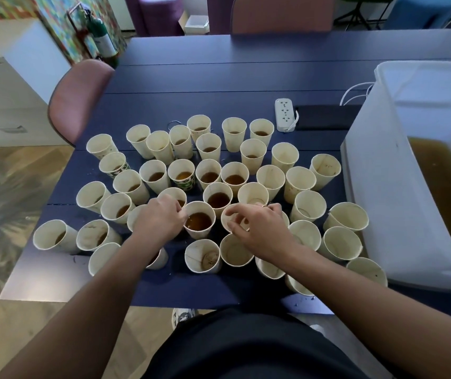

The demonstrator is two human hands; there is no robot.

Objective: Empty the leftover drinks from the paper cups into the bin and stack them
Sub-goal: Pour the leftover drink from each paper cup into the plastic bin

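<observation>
- Dark garment (246, 348): nearest the camera, at the bottom edge, between the two forearms.
- Left hand (158, 218): palm down over the front rows of cups, fingers curled. Fingertips touch the left rim of the full cup; whether they grip it cannot be told.
- Full cup (199, 224): upright on the bench, just right of the left hand, between both hands. It holds brown liquid close to the rim.
- Empty cup (233, 218): just right of the full cup, under the fingers of the right hand.
- Right hand (259, 228): thumb and fingers pinch the rim of the empty cup, grasping it. A ring (264, 205) sits on one finger.
- Paper cups (207, 149): several dozen stand upright on the bench, spread beyond and to both sides of the hands. Many beyond the hands hold brown liquid; several right of the right hand look empty. No stack is visible.
- Bench (218, 80): dark blue surface carrying all cups.
- Power strip (284, 114): white, well beyond the right hand, past the last cup row.
- Bin (383, 187): white, translucent, well to the right of the right hand, resting on the bench edge. Brown liquid (443, 187) lies pooled inside.
</observation>
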